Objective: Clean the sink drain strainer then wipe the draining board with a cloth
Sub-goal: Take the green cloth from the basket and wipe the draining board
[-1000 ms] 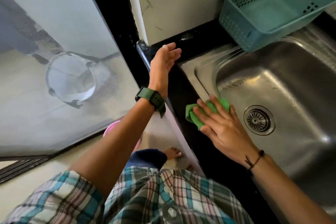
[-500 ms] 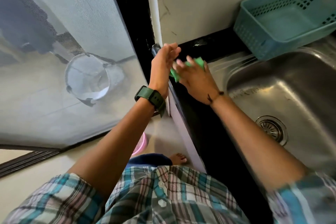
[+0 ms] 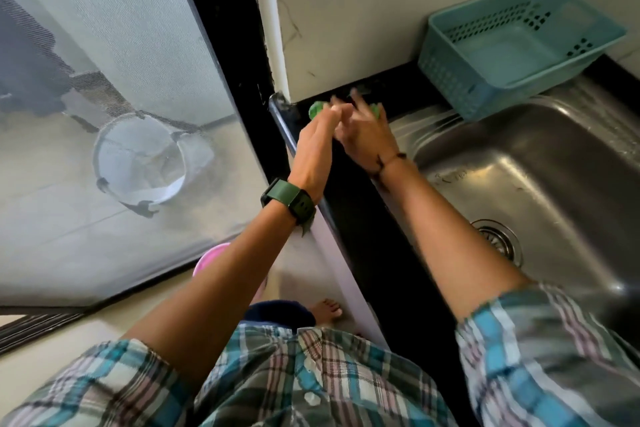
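- At the far left corner of the sink (image 3: 554, 163), on the black counter edge just beside the wall, lies the green cloth (image 3: 316, 110); only small parts of it show, on either side of the two hands.
- The right hand (image 3: 363, 130) lies over the cloth with its fingers stretched forward and a little apart, pressing it flat (the picture is blurred here, so the exact grip is not sure).
- The left hand (image 3: 317, 149) meets the cloth from the left side of the sink corner; whether its fingers pinch the cloth or only touch it cannot be told.
- The cloth looks soft, light and probably damp, so it should fold easily and slide well under a flat palm; the best hold seems to be the whole hand on top of it.
- The drain strainer (image 3: 498, 241) sits in the sink bottom, well apart from the cloth and partly behind the right forearm.
- The teal basket (image 3: 519, 45) stands on the ribbed draining board (image 3: 426, 121) at the back of the sink, and it would likely block the wiping there.
- A white bucket (image 3: 149, 163) is seen behind the screen, far left from the sink.
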Action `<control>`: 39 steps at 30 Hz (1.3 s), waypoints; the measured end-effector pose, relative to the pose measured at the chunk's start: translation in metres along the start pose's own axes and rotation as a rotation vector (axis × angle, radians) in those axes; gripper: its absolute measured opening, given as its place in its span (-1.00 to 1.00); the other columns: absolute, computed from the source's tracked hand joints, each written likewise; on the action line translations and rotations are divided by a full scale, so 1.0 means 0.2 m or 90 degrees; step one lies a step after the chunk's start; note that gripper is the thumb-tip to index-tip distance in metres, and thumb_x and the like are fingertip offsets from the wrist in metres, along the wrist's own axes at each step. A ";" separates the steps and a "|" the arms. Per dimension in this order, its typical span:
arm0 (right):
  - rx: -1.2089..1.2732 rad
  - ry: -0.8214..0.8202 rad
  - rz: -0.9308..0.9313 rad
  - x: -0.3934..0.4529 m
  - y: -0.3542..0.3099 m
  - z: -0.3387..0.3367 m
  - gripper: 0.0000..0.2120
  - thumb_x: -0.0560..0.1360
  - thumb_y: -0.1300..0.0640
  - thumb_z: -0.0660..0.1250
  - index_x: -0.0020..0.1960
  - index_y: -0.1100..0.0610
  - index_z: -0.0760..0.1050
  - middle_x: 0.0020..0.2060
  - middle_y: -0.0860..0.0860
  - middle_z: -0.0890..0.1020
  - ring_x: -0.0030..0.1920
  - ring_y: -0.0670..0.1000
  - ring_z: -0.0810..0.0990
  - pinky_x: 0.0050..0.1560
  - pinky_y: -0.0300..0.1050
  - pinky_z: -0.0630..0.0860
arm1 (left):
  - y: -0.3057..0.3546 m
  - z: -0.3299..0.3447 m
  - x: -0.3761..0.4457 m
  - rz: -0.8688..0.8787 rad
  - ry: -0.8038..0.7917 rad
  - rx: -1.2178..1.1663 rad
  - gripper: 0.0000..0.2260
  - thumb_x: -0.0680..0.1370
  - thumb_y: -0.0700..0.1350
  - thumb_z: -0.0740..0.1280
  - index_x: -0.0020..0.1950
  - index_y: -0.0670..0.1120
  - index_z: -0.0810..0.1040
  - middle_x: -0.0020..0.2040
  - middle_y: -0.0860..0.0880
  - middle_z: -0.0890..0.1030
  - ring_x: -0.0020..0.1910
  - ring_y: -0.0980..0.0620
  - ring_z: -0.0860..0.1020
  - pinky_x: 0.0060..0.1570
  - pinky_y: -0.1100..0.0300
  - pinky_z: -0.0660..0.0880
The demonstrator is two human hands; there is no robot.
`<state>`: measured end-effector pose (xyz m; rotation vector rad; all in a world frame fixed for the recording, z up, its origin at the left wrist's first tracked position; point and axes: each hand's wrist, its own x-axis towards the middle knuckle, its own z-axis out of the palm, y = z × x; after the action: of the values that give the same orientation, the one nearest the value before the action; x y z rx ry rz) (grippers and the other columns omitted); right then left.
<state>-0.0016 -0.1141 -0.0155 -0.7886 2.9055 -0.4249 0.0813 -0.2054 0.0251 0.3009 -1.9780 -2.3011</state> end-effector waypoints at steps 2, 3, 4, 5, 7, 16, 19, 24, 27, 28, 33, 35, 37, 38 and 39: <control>0.034 0.009 0.039 0.12 0.02 -0.01 -0.54 0.57 0.04 0.09 0.46 -0.07 0.14 0.49 -0.11 0.16 0.52 0.09 -0.04 0.41 0.32 -0.05 | 0.01 -0.01 0.00 -0.001 -0.013 -0.003 -0.78 0.45 0.02 0.18 -0.12 0.08 0.63 0.05 0.01 0.62 0.17 0.03 0.52 0.29 0.11 0.37; 0.042 0.013 0.057 0.14 0.02 0.00 -0.54 0.57 0.05 0.09 0.45 -0.07 0.15 0.49 -0.11 0.16 0.52 0.10 -0.04 0.40 0.35 -0.06 | 0.01 -0.01 0.00 -0.002 -0.019 0.003 -0.79 0.47 0.01 0.19 -0.13 0.06 0.63 0.03 0.01 0.63 0.14 0.04 0.54 0.28 0.09 0.38; 0.047 0.017 0.072 0.13 0.00 0.01 -0.54 0.56 0.06 0.10 0.45 -0.07 0.17 0.49 -0.10 0.17 0.52 0.10 -0.02 0.39 0.36 -0.06 | 0.00 -0.01 -0.01 0.000 -0.019 0.013 -0.80 0.48 -0.01 0.20 -0.11 0.05 0.63 0.00 0.00 0.63 0.11 0.04 0.54 0.27 0.07 0.40; 0.059 0.020 0.076 0.08 -0.03 0.01 -0.56 0.56 0.08 0.10 0.44 -0.05 0.19 0.49 -0.07 0.19 0.51 0.09 0.00 0.40 0.36 -0.07 | -0.02 -0.02 -0.03 0.009 -0.013 0.027 -0.79 0.50 -0.02 0.19 -0.08 0.03 0.62 -0.01 0.00 0.63 0.08 0.05 0.55 0.25 0.07 0.42; 0.106 0.026 0.043 -0.10 -0.07 0.04 -0.61 0.56 0.12 0.11 0.39 -0.01 0.30 0.45 -0.01 0.28 0.50 0.10 0.09 0.42 0.34 -0.02 | -0.04 -0.01 -0.05 0.042 0.008 0.078 -0.76 0.51 -0.01 0.14 -0.03 0.01 0.59 -0.04 0.01 0.61 0.01 0.09 0.55 0.14 0.18 0.47; 0.079 0.043 0.082 -0.43 0.00 0.03 -0.55 0.58 0.12 0.10 0.46 0.07 0.16 0.49 0.05 0.17 0.51 0.12 0.01 0.46 0.24 0.04 | -0.05 0.10 -0.08 0.073 -0.100 0.237 -0.69 0.57 -0.06 0.10 0.12 -0.17 0.55 0.06 -0.08 0.59 0.03 0.03 0.53 0.03 0.25 0.43; 0.084 -0.004 0.229 -0.23 0.09 -0.03 -0.48 0.60 0.09 0.05 0.50 0.11 -0.03 0.53 0.07 -0.02 0.52 0.16 -0.11 0.47 0.26 -0.02 | -0.02 0.14 -0.07 0.157 -0.176 0.310 -0.64 0.52 -0.04 0.07 0.14 -0.17 0.54 0.09 -0.12 0.58 0.06 0.03 0.50 0.09 0.20 0.40; 0.264 0.033 0.312 -0.57 -0.08 -0.04 -0.60 0.54 0.23 0.19 0.36 0.27 0.28 0.31 0.25 0.41 0.32 0.23 0.39 0.33 0.02 0.31 | -0.08 0.17 0.01 0.251 -0.392 0.539 -0.57 0.53 0.01 0.07 0.28 -0.21 0.43 0.31 -0.20 0.45 0.32 -0.10 0.38 0.32 0.12 0.26; 0.216 0.012 0.338 -0.94 -0.06 -0.09 -0.61 0.57 0.08 0.13 0.39 0.01 0.26 0.31 0.12 0.46 0.25 0.20 0.47 0.19 0.03 0.44 | -0.17 0.20 0.03 0.304 -0.524 0.686 -0.48 0.53 0.12 0.02 0.37 -0.16 0.34 0.41 -0.17 0.34 0.43 -0.08 0.25 0.43 0.05 0.11; 0.207 0.000 0.359 -1.07 -0.06 -0.12 -0.61 0.57 0.05 0.12 0.40 -0.05 0.26 0.35 0.03 0.45 0.28 0.16 0.46 0.23 0.04 0.43 | -0.20 0.21 0.03 0.319 -0.550 0.732 -0.45 0.52 0.15 -0.01 0.39 -0.15 0.31 0.43 -0.15 0.31 0.46 -0.07 0.20 0.46 0.01 0.05; 0.144 -0.044 0.421 -1.26 -0.09 -0.19 -0.62 0.56 0.11 0.16 0.37 0.03 0.33 0.27 0.07 0.53 0.21 0.16 0.52 0.23 0.01 0.44 | -0.26 0.22 0.04 0.357 -0.561 0.776 -0.40 0.52 0.20 -0.11 0.44 -0.11 0.23 0.47 -0.13 0.26 0.50 -0.05 0.09 0.47 -0.01 -0.08; 0.108 -0.029 0.409 -1.07 -0.12 -0.18 -0.72 0.55 0.14 0.15 0.24 0.12 0.42 0.15 0.17 0.58 0.12 0.22 0.54 0.10 -0.02 0.45 | -0.25 0.22 0.03 0.353 -0.569 0.722 -0.44 0.54 0.16 -0.08 0.42 -0.11 0.26 0.45 -0.12 0.29 0.49 -0.04 0.12 0.47 0.02 -0.07; 0.139 0.012 0.407 -0.81 -0.14 -0.13 -0.71 0.53 0.19 0.17 0.23 0.21 0.42 0.18 0.25 0.53 0.16 0.25 0.51 0.08 -0.03 0.37 | -0.23 0.22 0.05 0.338 -0.570 0.645 -0.52 0.57 0.08 -0.04 0.38 -0.12 0.34 0.41 -0.13 0.36 0.47 -0.05 0.19 0.47 -0.01 -0.01; 0.177 0.029 0.421 -0.69 -0.15 -0.10 -0.66 0.53 0.22 0.16 0.30 0.24 0.37 0.24 0.27 0.49 0.22 0.23 0.47 0.13 -0.05 0.35 | -0.21 0.22 0.06 0.324 -0.558 0.592 -0.56 0.58 0.04 -0.03 0.32 -0.13 0.41 0.37 -0.14 0.42 0.43 -0.07 0.26 0.45 -0.06 0.05; 0.206 0.038 0.428 -0.60 -0.16 -0.09 -0.62 0.54 0.25 0.15 0.34 0.25 0.33 0.29 0.27 0.45 0.28 0.21 0.43 0.19 -0.07 0.31 | -0.19 0.21 0.08 0.309 -0.535 0.546 -0.56 0.57 0.03 -0.03 0.25 -0.15 0.47 0.30 -0.15 0.47 0.36 -0.09 0.34 0.41 -0.10 0.13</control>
<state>0.1139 -0.0747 0.0137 0.2479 2.8066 -0.7991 0.0590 -0.1614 -0.0086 -1.1460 -2.8532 -1.2328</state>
